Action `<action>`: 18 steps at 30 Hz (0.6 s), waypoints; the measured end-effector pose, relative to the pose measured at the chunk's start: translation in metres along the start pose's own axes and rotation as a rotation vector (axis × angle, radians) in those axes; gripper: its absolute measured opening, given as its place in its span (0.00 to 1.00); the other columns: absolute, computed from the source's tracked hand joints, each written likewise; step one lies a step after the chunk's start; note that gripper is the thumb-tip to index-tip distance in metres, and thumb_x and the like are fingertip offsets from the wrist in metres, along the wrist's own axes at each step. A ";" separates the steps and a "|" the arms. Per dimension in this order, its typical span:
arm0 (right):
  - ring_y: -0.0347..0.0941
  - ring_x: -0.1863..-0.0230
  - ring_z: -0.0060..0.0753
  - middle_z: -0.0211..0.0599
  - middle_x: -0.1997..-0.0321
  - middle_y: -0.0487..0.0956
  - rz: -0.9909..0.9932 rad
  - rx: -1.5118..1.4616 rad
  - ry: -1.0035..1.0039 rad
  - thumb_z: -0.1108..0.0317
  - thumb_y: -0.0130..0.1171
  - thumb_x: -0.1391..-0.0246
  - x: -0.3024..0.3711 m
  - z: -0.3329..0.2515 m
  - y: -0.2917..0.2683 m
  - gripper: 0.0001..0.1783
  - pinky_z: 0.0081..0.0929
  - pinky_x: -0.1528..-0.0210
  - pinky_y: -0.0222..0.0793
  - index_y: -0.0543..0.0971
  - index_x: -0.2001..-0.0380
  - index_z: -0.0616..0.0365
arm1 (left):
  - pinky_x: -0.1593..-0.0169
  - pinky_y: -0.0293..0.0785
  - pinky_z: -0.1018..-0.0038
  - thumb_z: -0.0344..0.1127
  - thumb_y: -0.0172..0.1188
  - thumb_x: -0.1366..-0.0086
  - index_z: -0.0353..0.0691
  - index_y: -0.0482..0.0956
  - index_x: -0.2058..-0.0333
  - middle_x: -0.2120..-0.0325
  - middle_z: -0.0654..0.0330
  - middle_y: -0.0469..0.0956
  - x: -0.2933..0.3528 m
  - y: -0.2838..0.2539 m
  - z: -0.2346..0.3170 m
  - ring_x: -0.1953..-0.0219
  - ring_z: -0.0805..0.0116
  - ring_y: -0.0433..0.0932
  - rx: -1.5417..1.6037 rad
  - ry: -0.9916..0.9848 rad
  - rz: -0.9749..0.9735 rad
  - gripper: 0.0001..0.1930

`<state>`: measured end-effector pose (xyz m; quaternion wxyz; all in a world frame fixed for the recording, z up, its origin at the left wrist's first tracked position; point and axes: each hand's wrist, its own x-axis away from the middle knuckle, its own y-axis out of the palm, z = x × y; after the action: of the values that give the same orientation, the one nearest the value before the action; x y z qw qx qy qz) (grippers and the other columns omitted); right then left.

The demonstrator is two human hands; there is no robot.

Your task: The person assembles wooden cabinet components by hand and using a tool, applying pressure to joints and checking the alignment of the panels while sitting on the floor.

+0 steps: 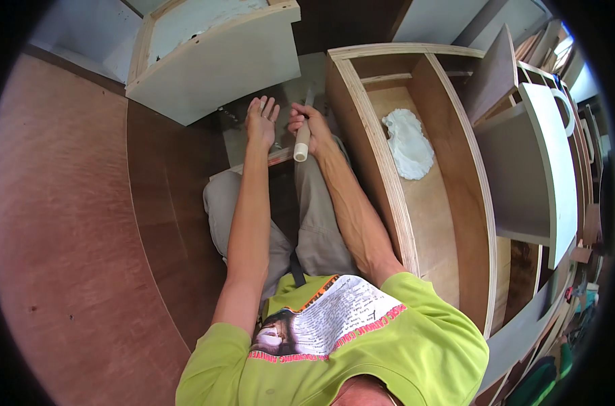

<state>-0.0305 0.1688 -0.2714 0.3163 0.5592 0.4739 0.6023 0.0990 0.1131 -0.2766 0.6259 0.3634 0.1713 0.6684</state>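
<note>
My right hand (310, 127) is closed round a tool with a pale, round handle (302, 144). The handle's butt end points back toward me, and a slim greyish blade or shaft reaches away past the fingers; its exact kind I cannot make out. To the left, my left hand (261, 122) is held palm up with its fingers spread and nothing in it. Both hands are between my knees, just below a pale, box-like cabinet piece (219, 68) with a light wooden edge.
On the right stands an open plywood cabinet frame (388, 169); a crumpled white cloth or bag (408, 144) lies inside it. Beyond it a white drawer (530, 169) juts out. A large reddish-brown wooden panel (57, 223) takes up the left side.
</note>
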 end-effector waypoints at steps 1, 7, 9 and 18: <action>0.62 0.82 0.20 0.35 0.75 0.69 0.013 -0.011 -0.005 0.71 0.54 0.45 0.000 0.001 -0.001 0.07 0.18 0.83 0.62 0.68 0.65 0.60 | 0.36 0.60 0.54 0.32 0.50 0.34 0.32 0.57 0.42 0.42 0.49 0.61 -0.009 0.002 -0.002 0.36 0.49 0.59 0.029 0.007 0.028 0.24; 0.62 0.80 0.21 0.36 0.72 0.70 -0.024 -0.072 0.040 0.71 0.53 0.44 -0.002 -0.004 -0.002 0.10 0.19 0.81 0.63 0.68 0.59 0.60 | 0.34 0.56 0.57 0.24 0.44 0.36 0.34 0.49 0.37 0.37 0.50 0.55 -0.036 0.005 -0.006 0.33 0.54 0.52 0.123 0.077 -0.140 0.29; 0.62 0.80 0.20 0.36 0.72 0.70 -0.033 -0.090 0.039 0.72 0.53 0.44 -0.002 -0.006 -0.002 0.11 0.18 0.80 0.63 0.67 0.58 0.60 | 0.33 0.56 0.58 0.24 0.45 0.37 0.34 0.48 0.36 0.36 0.50 0.54 -0.031 0.004 -0.013 0.33 0.55 0.53 0.126 0.076 -0.168 0.30; 0.62 0.80 0.19 0.36 0.72 0.70 -0.057 -0.084 0.098 0.72 0.51 0.43 -0.001 -0.006 0.001 0.10 0.17 0.80 0.62 0.67 0.57 0.60 | 0.35 0.58 0.60 0.28 0.47 0.36 0.33 0.47 0.36 0.38 0.48 0.56 -0.022 0.003 -0.017 0.35 0.56 0.57 0.114 0.035 -0.203 0.31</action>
<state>-0.0364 0.1665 -0.2704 0.3329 0.5016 0.4789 0.6389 0.0838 0.0959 -0.2924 0.6658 0.3674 0.2557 0.5969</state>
